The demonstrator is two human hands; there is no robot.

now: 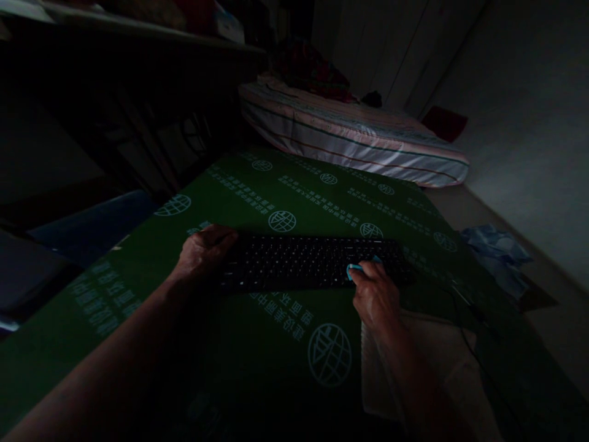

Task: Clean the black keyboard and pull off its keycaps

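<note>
The left hand [202,252] covers the left end of the keyboard [304,261]; whether its fingers clasp the edge cannot be told. The right hand [375,298] hides most of a small teal object [354,269], whose kind is unclear. The key legends are too dim to read. The lower edge cuts off both forearms. Darkness swallows the shelf [115,24] at upper left.

Head view, down onto keyboard [304,263]

keyboard [308,263] on mat [285,344], mattress [350,132] behind; left hand [202,252] grips left end, right hand [375,298] over right
</note>
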